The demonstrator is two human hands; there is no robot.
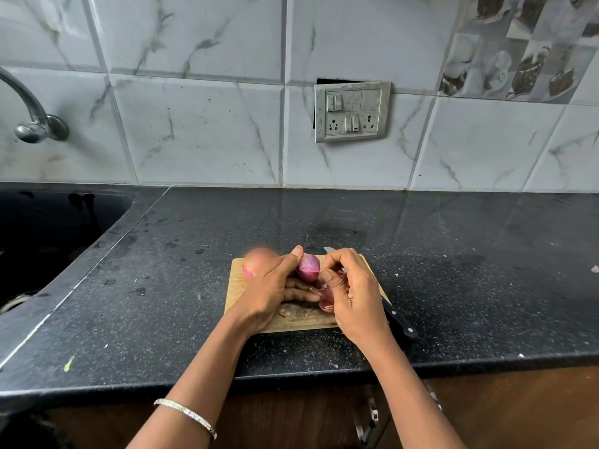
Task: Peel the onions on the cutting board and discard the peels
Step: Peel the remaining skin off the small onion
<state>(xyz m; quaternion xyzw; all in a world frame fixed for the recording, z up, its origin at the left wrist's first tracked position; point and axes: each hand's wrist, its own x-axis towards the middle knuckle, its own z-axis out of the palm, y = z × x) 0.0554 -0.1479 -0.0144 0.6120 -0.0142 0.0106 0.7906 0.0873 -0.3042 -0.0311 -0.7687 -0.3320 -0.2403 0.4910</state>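
Note:
Over a wooden cutting board (238, 288), my left hand (275, 286) grips a small purple onion (308, 267) between thumb and fingers. My right hand (351, 288) pinches a loose flap of peel (327, 299) that hangs from the onion's lower side. A second, larger onion (257, 259) with its papery skin on rests at the board's far left corner, partly hidden behind my left hand. Bits of peel (285, 313) lie on the board near its front edge.
A black-handled knife (398, 319) lies along the board's right edge, its tip (328, 250) showing past my right hand. The black granite counter (470, 270) runs to a sink (48, 238) at the left, under a tap (32, 124). A switch panel (351, 111) is on the tiled wall.

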